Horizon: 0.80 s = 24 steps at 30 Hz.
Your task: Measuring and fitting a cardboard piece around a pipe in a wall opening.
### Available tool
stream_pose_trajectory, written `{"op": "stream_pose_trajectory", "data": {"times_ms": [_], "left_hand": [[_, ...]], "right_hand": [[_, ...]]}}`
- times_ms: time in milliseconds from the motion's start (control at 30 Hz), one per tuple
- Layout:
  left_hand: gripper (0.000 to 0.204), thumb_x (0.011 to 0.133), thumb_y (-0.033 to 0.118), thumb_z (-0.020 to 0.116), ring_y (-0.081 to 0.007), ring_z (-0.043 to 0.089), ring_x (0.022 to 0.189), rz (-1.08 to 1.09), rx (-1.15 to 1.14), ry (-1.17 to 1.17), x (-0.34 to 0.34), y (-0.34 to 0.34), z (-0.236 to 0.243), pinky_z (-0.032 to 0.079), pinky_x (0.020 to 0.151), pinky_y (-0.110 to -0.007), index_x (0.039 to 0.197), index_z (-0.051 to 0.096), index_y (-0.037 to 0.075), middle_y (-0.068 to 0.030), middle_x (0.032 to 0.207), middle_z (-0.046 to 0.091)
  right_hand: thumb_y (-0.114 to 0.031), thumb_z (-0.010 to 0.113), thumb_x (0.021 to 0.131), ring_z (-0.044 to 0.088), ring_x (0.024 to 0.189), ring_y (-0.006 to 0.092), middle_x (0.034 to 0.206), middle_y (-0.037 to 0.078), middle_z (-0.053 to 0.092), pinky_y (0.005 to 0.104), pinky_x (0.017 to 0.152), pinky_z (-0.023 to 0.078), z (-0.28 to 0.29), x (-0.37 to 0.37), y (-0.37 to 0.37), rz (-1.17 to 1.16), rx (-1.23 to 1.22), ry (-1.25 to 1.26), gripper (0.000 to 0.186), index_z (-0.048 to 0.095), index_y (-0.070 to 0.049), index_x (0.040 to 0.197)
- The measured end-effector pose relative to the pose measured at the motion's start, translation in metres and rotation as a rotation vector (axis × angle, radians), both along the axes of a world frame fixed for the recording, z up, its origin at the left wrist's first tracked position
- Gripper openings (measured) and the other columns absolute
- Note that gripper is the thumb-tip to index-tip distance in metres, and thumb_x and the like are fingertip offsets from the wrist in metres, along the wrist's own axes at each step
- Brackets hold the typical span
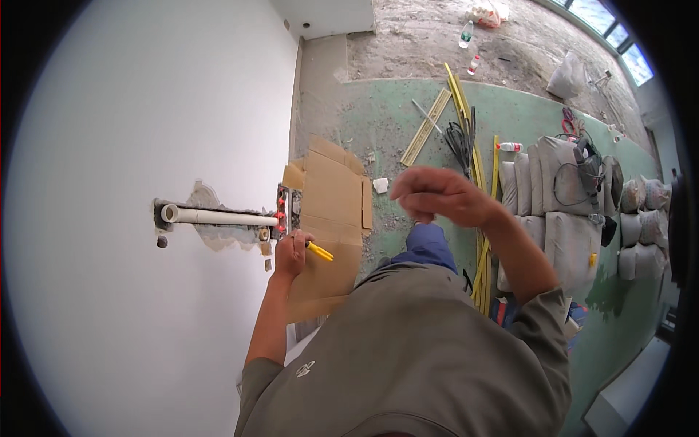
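Observation:
At the wall, my left hand [290, 253] is closed around a yellow-handled tool [320, 251]; its working end is hidden. Just above that hand, red caps or fittings [281, 210] line a narrow recess. A white pipe [218, 216] lies in a channel cut into the white wall [160, 116] and ends beside the red pieces. My right hand [444, 197] is raised over the floor in front of me. Its fingers are curled together, and nothing shows in them. A flattened cardboard box [331, 193] lies next to my left hand.
Yellow strips [477, 175] and a bundle of black ties or cables [459, 142] lie on the green floor. Stacked grey bags [568, 247] stand at the right, with a dark bag [588, 160] on top. Plastic bottles [466, 34] lie farther off on rough ground.

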<state>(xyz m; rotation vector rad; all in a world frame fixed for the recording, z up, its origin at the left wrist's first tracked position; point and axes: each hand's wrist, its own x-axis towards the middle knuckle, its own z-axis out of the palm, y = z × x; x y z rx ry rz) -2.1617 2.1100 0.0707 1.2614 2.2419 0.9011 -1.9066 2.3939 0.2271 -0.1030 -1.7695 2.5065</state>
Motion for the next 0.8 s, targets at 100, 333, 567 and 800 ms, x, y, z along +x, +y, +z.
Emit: {"op": "stream_pose_trajectory", "data": {"times_ms": [100, 333, 567, 800], "left_hand": [[0.042, 0.098, 0.022, 0.033, -0.0321, 0.064, 0.076, 0.062, -0.06, 0.132, -0.008, -0.013, -0.016, 0.05, 0.068, -0.038, 0.081, 0.068, 0.006, -0.0139, 0.079, 0.066], [0.039, 0.094, 0.022, 0.036, -0.0334, 0.062, 0.071, 0.191, -0.242, 0.158, -0.028, -0.002, -0.05, 0.048, 0.065, -0.041, 0.075, 0.066, 0.007, -0.0136, 0.075, 0.064], [0.043, 0.094, 0.029, 0.037, -0.0381, 0.061, 0.072, 0.316, -0.402, 0.204, -0.014, -0.013, -0.077, 0.046, 0.065, -0.045, 0.076, 0.066, 0.003, -0.0192, 0.074, 0.064], [0.045, 0.094, 0.028, 0.036, -0.0385, 0.062, 0.071, 0.459, -0.545, 0.2, -0.001, -0.01, -0.065, 0.047, 0.066, -0.045, 0.074, 0.068, 0.003, -0.02, 0.074, 0.065]], "right_hand": [[-0.012, 0.051, 0.098, 0.046, 0.065, 0.0035, 0.075, -0.001, 0.05, 0.0195, 0.059, 0.04, 0.022, 0.033, 0.039, -0.042, -0.011, 0.036, 0.023, 0.051, -0.002, 0.118], [-0.008, 0.061, 0.086, 0.05, 0.059, 0.0125, 0.068, 0.003, 0.051, 0.0261, 0.054, 0.042, 0.112, 0.063, 0.099, -0.121, 0.762, 0.188, 0.007, 0.062, -0.003, 0.092], [-0.014, 0.064, 0.08, 0.052, 0.055, 0.0163, 0.068, 0.005, 0.054, 0.0357, 0.052, 0.045, 0.189, -0.032, 0.157, 0.236, 0.872, 0.073, 0.014, 0.066, -0.008, 0.093], [-0.021, 0.067, 0.075, 0.05, 0.054, 0.0166, 0.065, 0.005, 0.052, 0.0344, 0.051, 0.043, 0.15, 0.175, 0.271, 0.097, 0.941, -0.065, 0.022, 0.066, -0.009, 0.093]]}}
